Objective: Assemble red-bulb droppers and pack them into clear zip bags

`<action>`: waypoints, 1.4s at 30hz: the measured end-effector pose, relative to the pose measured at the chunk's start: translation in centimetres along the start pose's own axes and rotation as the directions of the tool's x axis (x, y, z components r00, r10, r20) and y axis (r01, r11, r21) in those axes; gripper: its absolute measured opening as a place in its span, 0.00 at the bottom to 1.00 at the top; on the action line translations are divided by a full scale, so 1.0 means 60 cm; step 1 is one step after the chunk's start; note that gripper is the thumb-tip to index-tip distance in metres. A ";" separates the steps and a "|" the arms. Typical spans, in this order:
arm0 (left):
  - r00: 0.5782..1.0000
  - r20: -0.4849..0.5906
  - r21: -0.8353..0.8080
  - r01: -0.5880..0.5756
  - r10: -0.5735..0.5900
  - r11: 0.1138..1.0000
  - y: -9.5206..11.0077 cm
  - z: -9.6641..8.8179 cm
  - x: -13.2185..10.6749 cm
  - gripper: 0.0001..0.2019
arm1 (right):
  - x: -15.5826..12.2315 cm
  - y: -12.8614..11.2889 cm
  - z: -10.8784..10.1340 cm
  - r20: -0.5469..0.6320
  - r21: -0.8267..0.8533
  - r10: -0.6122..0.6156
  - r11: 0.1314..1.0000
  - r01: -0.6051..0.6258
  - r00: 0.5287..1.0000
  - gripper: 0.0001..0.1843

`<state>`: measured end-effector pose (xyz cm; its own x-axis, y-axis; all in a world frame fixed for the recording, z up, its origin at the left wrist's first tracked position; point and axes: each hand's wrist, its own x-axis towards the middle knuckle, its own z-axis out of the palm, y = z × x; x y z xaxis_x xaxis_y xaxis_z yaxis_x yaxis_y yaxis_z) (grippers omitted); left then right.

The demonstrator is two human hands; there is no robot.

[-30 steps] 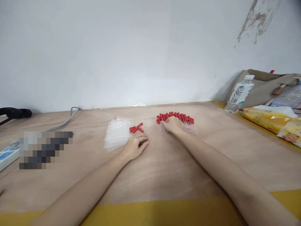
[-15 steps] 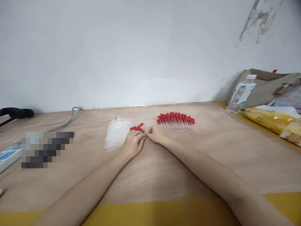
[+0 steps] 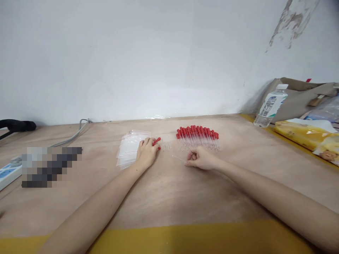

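Observation:
My right hand [image 3: 201,158] is closed in a pinch on a thin clear dropper tube [image 3: 178,157], which points left just above the table. To the left, my left hand [image 3: 147,152] has its fingers curled down on red rubber bulbs [image 3: 156,141]; its fingertips are partly hidden. Several loose clear tubes [image 3: 166,143] lie just right of those bulbs. Beyond my right hand, many droppers [image 3: 197,135] with red bulbs and clear tubes lie side by side in a fanned row. Clear zip bags [image 3: 129,146] are stacked flat beside my left hand, which covers their right edge.
A plastic bottle [image 3: 271,106] stands at the back right before a grey bag [image 3: 293,100]. Yellow packaging [image 3: 304,134] lies nearby. At the left are a power strip [image 3: 10,173], a grey cable [image 3: 71,138] and a blurred-out dark object [image 3: 55,167]. A wall closes off the back.
My right hand has drawn away to the right and nearer to me, carrying a clear tube. My left hand has shifted slightly left and up over the red bulbs.

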<state>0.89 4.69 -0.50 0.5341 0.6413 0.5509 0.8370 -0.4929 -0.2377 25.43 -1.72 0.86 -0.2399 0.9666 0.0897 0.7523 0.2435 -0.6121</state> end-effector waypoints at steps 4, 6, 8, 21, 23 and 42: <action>0.998 -0.044 -0.133 -0.052 0.047 0.990 0.006 -0.007 -0.003 0.07 | -0.001 0.001 0.017 -0.129 -0.018 -0.078 0.997 0.076 0.989 0.14; 0.996 -0.065 -0.276 -0.072 0.056 0.959 0.016 -0.014 -0.009 0.06 | 0.000 0.003 0.035 -0.182 -0.040 -0.086 0.996 0.080 0.980 0.11; 0.998 -0.050 -0.426 -0.053 0.036 0.903 0.030 -0.019 -0.019 0.06 | -0.002 0.007 0.050 -0.232 -0.079 -0.108 0.993 0.091 0.967 0.06; 0.984 0.141 -0.757 0.175 -0.105 0.630 0.068 -0.023 -0.038 0.09 | -0.020 -0.001 0.055 -0.367 -0.018 -0.377 0.917 0.399 0.850 0.09; 0.985 0.134 -0.759 0.173 -0.110 0.628 0.068 -0.023 -0.036 0.09 | -0.019 -0.001 0.056 -0.344 -0.026 -0.394 0.911 0.411 0.852 0.10; 0.993 0.091 -0.798 0.026 0.079 0.603 0.068 -0.042 -0.045 0.11 | -0.007 0.000 0.032 -0.084 0.166 -0.383 0.905 0.392 0.920 0.11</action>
<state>2.59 -0.53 -0.94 0.6071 0.6515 0.4549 0.4231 -0.7496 0.5090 24.34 -2.29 -0.65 -0.4575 0.8027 0.3826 0.4850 0.5859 -0.6493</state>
